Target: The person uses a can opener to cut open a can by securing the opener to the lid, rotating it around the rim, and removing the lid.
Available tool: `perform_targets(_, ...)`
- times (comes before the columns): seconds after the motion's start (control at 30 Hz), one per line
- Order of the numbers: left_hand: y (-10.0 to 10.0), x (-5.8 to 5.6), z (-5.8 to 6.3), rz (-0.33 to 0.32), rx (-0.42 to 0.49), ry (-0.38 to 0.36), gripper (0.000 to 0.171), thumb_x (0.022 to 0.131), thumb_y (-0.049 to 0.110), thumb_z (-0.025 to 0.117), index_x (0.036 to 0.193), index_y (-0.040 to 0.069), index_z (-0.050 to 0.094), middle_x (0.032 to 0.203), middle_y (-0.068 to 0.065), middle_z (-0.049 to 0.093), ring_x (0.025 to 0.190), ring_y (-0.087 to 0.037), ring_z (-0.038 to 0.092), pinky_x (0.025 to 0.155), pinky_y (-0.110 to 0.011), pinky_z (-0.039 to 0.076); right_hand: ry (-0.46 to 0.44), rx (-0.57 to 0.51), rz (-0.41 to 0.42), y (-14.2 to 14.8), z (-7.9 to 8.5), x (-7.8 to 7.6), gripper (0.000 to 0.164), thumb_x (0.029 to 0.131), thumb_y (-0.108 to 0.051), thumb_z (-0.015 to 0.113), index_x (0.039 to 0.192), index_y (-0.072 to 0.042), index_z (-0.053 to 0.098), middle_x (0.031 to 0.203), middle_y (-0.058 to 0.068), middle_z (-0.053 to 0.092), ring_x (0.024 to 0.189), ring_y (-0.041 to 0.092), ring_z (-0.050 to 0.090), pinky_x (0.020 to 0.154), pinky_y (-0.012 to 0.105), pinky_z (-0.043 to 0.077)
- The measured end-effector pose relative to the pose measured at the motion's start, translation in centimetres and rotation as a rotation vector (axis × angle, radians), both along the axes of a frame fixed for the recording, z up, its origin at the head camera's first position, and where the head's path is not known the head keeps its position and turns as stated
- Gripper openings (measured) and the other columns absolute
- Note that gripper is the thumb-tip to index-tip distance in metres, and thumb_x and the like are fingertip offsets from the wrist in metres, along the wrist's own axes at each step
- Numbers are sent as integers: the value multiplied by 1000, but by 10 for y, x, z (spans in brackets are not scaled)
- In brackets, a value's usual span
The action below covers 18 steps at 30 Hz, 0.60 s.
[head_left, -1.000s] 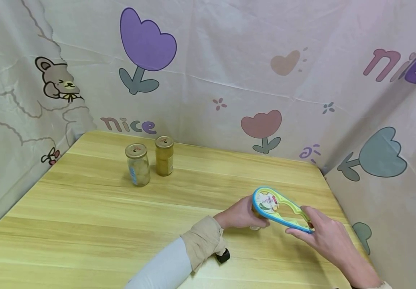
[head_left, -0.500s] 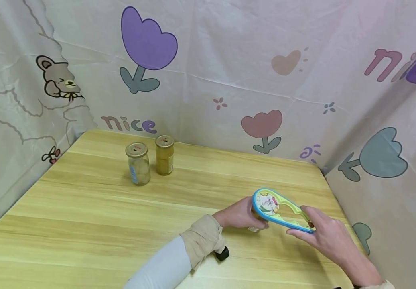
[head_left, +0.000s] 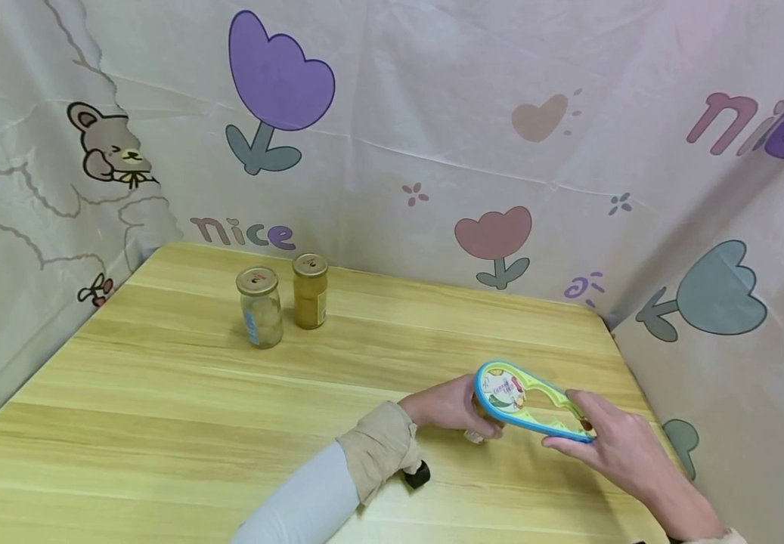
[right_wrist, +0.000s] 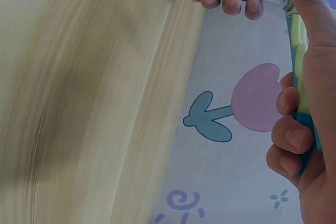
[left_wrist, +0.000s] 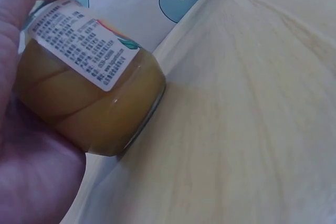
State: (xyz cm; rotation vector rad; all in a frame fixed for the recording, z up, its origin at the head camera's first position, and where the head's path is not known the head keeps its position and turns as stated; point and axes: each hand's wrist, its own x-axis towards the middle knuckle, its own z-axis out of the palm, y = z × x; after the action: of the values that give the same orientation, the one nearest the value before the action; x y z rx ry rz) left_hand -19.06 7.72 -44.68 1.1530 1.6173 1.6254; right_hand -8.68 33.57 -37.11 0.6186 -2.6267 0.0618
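Note:
My left hand is wrapped round a glass jar of yellow-orange fruit. The jar's lower end meets the tabletop in the left wrist view, and a printed paper label faces that camera. In the head view the jar's body is mostly hidden by the hand. A blue-and-lime jar opener encircles the jar's top, its rounded end around the white printed lid. My right hand grips the opener's handles, with fingers curled round them in the right wrist view.
Two more lidded jars stand farther back on the left: one with pale fruit, one with yellow fruit. The wooden table ends at a printed cloth backdrop. A small black object shows beside the left wrist.
The opener's rounded end has moved slightly nearer to me, and the left hand has shifted a little with it. Both grips look the same; the two rear jars stay put.

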Motion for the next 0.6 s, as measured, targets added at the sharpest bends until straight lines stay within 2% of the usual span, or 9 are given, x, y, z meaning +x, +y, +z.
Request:
perform_targets(0.23,-1,0,1,-8,-43,-22,63,87,-3,76,142,12,49,120,-7,69,95,0,67,96,-18,54,0,14,14,1,-1,0,70,62,-56,93,111,-15,63,73,-11,53,62,-4,37,48,16,30)
perform_targets(0.6,-1,1,2,-10,-64,-25,65,87,-3,77,144,13,48,120,-6,70,93,0,68,96,-18,54,2,7,45,3,-3,-3,71,63,-56,92,113,-14,64,76,-9,59,63,-5,39,49,17,32)
